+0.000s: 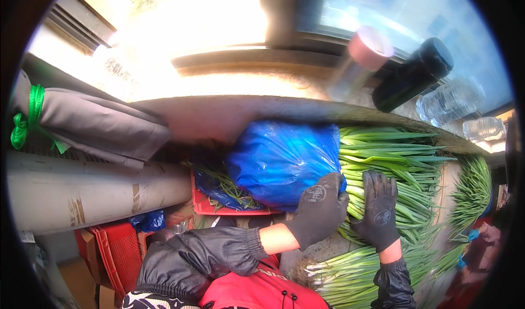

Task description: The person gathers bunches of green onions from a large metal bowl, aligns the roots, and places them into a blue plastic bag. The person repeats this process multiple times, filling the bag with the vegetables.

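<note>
A large bundle of green onions (385,157) lies on its side, its left end inside a blue plastic bag (283,161) and its green leaves fanning out to the right. My left hand (322,210), in a dark work glove, pinches the near edge of the bag's mouth. Across the leaves, just right of that edge, rests my right hand (378,212), gloved the same way, palm down with its fingers slightly spread. Loose green onions (352,274) with roots and white ends lie nearer to me, below my right hand. Whatever is inside the bag is hidden.
A red plastic crate (217,210) with blue plastic and scraps sits beneath the bag. Several bottles, including a black one (410,77) and a pink-lidded one (361,58), stand on the windowsill. More green onions (471,190) and another person's blue-gloved hand (473,235) appear at right.
</note>
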A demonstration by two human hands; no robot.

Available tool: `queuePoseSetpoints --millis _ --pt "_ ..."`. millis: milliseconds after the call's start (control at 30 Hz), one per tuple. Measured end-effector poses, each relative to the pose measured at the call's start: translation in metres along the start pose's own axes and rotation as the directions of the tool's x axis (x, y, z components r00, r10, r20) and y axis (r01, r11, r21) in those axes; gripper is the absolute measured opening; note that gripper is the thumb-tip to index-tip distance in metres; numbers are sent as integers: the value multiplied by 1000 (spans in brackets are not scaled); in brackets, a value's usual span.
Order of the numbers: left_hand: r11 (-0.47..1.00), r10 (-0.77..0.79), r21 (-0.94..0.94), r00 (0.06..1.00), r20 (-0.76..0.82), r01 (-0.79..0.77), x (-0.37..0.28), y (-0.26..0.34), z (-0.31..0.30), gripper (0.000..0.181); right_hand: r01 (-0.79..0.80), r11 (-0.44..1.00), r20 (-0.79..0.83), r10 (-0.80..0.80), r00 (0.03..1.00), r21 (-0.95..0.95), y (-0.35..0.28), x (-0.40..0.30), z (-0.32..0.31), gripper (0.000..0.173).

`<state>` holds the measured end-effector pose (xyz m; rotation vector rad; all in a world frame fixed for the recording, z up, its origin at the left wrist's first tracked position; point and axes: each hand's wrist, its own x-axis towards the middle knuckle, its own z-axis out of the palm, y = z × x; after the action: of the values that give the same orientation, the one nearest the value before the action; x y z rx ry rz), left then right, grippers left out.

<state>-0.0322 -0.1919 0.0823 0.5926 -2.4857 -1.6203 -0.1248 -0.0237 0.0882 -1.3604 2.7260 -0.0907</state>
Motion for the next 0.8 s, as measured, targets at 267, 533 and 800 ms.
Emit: queuePoseSetpoints --millis 267,533,800 --pt "1000 -1 3 1000 24 1 -6 4 -4 37 29 996 -57 -24 998 87 8 25 18 74" --pt "998 61 25 997 -44 -60 -7 11 -4 45 205 979 -117 -202 972 10 -10 57 43 62" --pt "977 -142 -150 987 80 152 -2 -9 -8 41 59 998 -3 -59 998 22 -36 25 6 93"
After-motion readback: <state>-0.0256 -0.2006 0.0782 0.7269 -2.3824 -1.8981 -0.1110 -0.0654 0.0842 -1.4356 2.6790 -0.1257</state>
